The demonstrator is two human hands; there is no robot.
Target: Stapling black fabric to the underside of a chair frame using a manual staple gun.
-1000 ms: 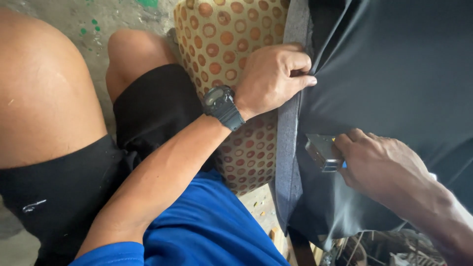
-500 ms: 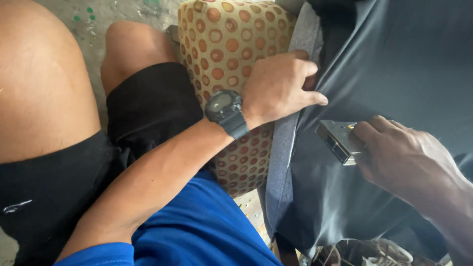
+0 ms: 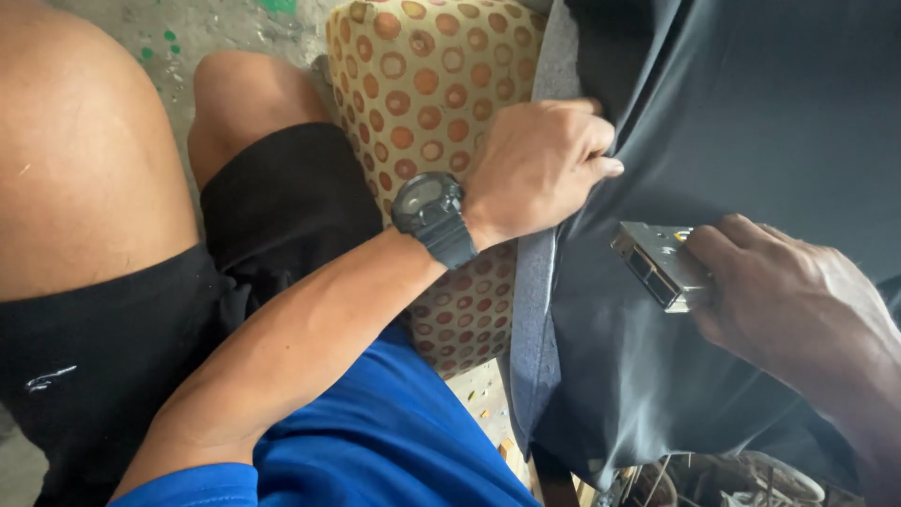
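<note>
Nearest to you, at six o'clock, your blue shirt (image 3: 375,441) fills the bottom of the view, with your black shorts (image 3: 113,347) at eight o'clock and your bare knees above them at ten and eleven o'clock. Your left forearm runs up from the shirt toward the centre, a black wristwatch (image 3: 434,218) on the wrist. Your left hand (image 3: 540,164), just above centre toward one o'clock, is curled with the fingers bunched, pinching and pressing the edge of the dark grey fabric (image 3: 751,103) against the cushion. Your right hand (image 3: 798,300), at three o'clock, is closed around a silver metal stapler (image 3: 660,263), whose nose points toward the centre and rests on the fabric, just below and to the right of your left hand. The fabric covers the whole right half, from one to five o'clock. Farther off, at twelve o'clock, the cushion (image 3: 422,84), cream with orange circles, stands between your knee and the fabric. A paint-flecked concrete floor (image 3: 178,38) shows at eleven o'clock.
</note>
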